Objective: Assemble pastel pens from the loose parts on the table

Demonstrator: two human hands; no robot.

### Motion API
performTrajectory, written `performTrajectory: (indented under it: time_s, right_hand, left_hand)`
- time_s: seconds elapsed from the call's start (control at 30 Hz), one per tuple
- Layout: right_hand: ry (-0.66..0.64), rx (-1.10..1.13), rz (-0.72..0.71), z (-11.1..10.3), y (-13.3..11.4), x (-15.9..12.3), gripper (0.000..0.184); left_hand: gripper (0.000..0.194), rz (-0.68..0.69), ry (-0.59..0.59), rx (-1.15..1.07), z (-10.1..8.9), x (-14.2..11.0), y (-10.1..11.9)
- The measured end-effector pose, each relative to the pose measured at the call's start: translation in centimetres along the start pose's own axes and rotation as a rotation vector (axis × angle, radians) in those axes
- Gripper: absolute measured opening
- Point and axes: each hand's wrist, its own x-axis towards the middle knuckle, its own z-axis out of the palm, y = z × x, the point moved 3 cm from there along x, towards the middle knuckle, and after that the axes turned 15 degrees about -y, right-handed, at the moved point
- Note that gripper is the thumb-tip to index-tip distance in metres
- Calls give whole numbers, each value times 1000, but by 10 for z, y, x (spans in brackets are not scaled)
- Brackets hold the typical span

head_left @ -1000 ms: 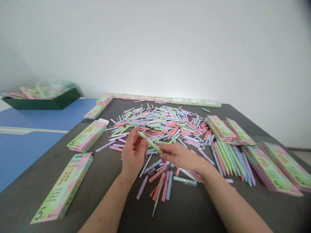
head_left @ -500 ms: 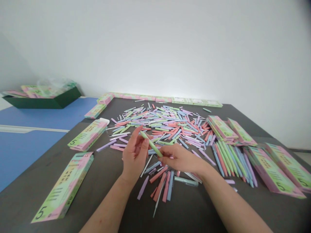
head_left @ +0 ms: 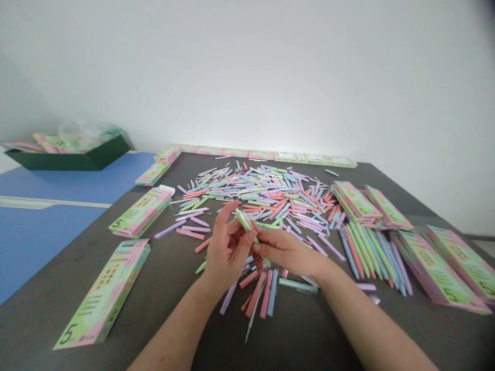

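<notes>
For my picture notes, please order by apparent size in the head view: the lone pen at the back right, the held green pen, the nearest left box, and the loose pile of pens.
Pile of pens
Nearest left box
Held green pen, partly hidden
Lone pen
The held green pen is nearer the camera.

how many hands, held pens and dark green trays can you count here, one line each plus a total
Hands: 2 (left hand, right hand)
Held pens: 1 (green pen)
Dark green trays: 1 (dark green tray)
Total: 4
</notes>
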Motion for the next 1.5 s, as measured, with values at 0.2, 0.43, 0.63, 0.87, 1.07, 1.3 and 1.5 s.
performTrajectory:
  time_s: [0.2,0.43,0.63,0.87,1.07,1.3,1.5]
  right_hand:
    - [44,-103,10,1,5,2,30]
    - [15,-54,-16,2,2,2,29]
    - [-87,235,-90,0,-9,-8,30]
    - [-190,317,-148,0,-18,-12,30]
    - [-167,283,-144,1,-18,-11,30]
    - [-120,198,-84,-2,-13,-13,29]
    - [-61,252,-102,1,-11,-7,24]
  left_hand:
    - [47,75,-1,51,1,-1,6]
    - [46,87,-54,-77,3,-1,6]
    - [58,157,-131,-131,7,-2,14]
    - [40,215,-200,-137,15,-5,25]
    - [49,237,-185,-116,15,-5,25]
    - [35,169,-120,-137,10,-2,19]
    - [31,125,-54,-134,4,0,15]
